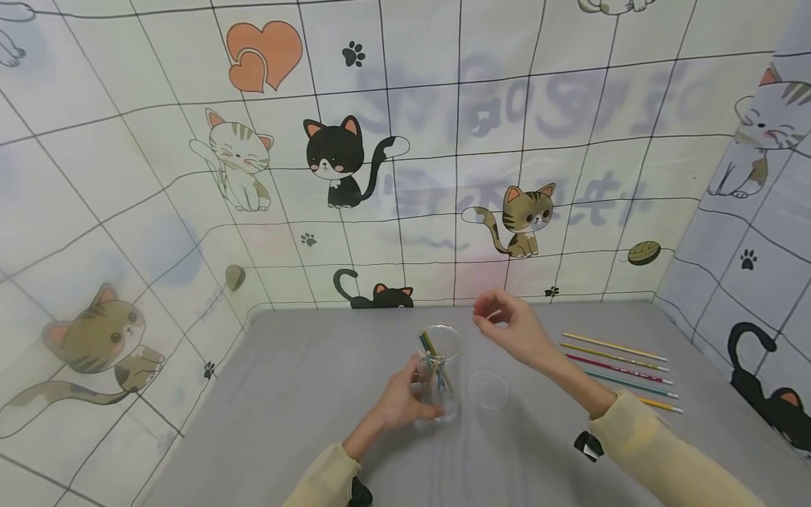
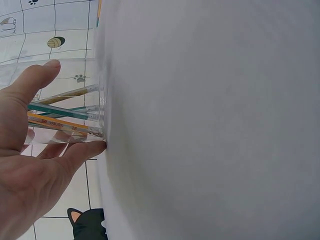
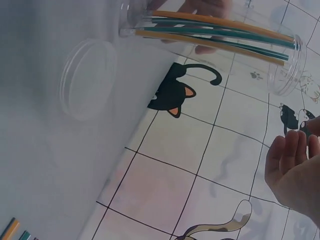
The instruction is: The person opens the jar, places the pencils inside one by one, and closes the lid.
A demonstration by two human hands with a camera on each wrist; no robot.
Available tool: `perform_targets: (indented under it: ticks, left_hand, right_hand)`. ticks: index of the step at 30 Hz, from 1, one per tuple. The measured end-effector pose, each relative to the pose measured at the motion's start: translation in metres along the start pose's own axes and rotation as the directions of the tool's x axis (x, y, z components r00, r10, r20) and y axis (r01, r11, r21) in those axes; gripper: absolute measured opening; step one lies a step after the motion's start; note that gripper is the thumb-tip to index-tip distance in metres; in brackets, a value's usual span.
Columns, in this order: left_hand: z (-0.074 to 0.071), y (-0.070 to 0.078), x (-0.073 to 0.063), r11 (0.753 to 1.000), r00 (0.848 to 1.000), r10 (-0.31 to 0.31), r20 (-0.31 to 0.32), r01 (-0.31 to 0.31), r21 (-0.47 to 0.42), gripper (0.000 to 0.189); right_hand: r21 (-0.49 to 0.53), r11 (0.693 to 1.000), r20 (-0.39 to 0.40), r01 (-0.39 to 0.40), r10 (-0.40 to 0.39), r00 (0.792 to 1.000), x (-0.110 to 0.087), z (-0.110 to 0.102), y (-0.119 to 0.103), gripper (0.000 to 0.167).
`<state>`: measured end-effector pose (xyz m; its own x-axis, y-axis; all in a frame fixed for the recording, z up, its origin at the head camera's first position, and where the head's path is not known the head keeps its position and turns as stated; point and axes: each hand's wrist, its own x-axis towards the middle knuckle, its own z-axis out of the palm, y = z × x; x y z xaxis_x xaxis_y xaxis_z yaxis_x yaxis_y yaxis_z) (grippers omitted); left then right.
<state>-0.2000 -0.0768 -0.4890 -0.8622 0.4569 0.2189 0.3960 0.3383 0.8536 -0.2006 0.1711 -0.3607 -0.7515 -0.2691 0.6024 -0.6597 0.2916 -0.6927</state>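
A clear jar (image 1: 446,377) stands upright on the grey surface (image 1: 304,394), open at the top. The person's left hand (image 1: 402,398) is clamped round its lower part, the thumb on one side and the fingers on the other. Inside the jar, a bunch of pencils (image 3: 220,31) leans at slight angles; teal, orange and yellowish ones show through the wall.

The right hand (image 1: 516,327) is raised to the right of the jar and farther back than it, apart from it. Its fingers are loosely bent toward the thumb, and it appears to hold nothing.

A round clear lid (image 1: 488,389) lies flat on the surface just to the right of the jar. Well to the right of the jar, five more pencils lie side by side, roughly parallel: yellow (image 1: 614,346), gold (image 1: 614,356), red (image 1: 618,369), teal (image 1: 630,384) and orange (image 1: 659,405). The right forearm passes over the left ends of the nearer ones.

Both sleeves (image 1: 665,451) are pale yellow, with black gear at the wrists. Behind the jar rises a white wall (image 1: 424,197) with dark grid lines, cartoon cats, paw prints and an orange heart (image 1: 279,53).
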Motion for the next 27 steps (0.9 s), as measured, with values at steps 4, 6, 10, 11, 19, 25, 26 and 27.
perform_targets:
  ticks: [4, 6, 10, 11, 19, 25, 26, 27]
  left_hand:
    - [0.000, -0.002, 0.000, 1.000, 1.000, 0.003, 0.000, -0.003, 0.012, 0.093]
    - [0.000, -0.002, 0.000, 1.000, 1.000, 0.006, 0.003, -0.006, 0.023, 0.092]
    - [0.000, -0.002, 0.000, 0.999, 1.000, 0.008, 0.009, -0.008, 0.031, 0.091]
    - [0.000, -0.002, 0.000, 0.999, 1.000, 0.007, 0.010, -0.007, 0.032, 0.090]
    - [0.000, -0.001, -0.001, 1.000, 1.000, 0.001, 0.011, -0.001, 0.026, 0.089]
    - [0.000, 0.001, -0.002, 1.000, 1.000, 0.001, 0.016, -0.001, 0.015, 0.088]
    - [0.000, 0.002, -0.002, 1.000, 1.000, 0.001, 0.016, -0.002, 0.016, 0.088]
    - [0.000, 0.002, -0.002, 1.000, 1.000, 0.002, 0.016, -0.002, 0.018, 0.088]
  right_hand:
    - [-0.012, 1.000, -0.017, -0.005, 0.005, 1.000, -0.007, -0.008, 0.003, 0.019]
    - [-0.024, 1.000, -0.024, -0.007, 0.006, 1.000, -0.011, -0.011, 0.005, 0.020]
    - [-0.037, 0.999, -0.033, -0.028, 0.027, 0.999, -0.019, -0.017, 0.009, 0.022]
    - [-0.042, 0.999, -0.034, -0.033, 0.032, 0.999, -0.022, -0.019, 0.010, 0.023]
    - [-0.096, 0.992, -0.035, -0.077, 0.074, 0.997, -0.045, -0.040, 0.027, 0.029]
    - [-0.160, 0.983, -0.038, -0.086, 0.081, 0.996, -0.059, -0.052, 0.035, 0.030]
    - [-0.170, 0.982, -0.041, -0.086, 0.080, 0.996, -0.061, -0.053, 0.036, 0.030]
    - [-0.176, 0.980, -0.043, -0.088, 0.081, 0.996, -0.063, -0.054, 0.037, 0.030]
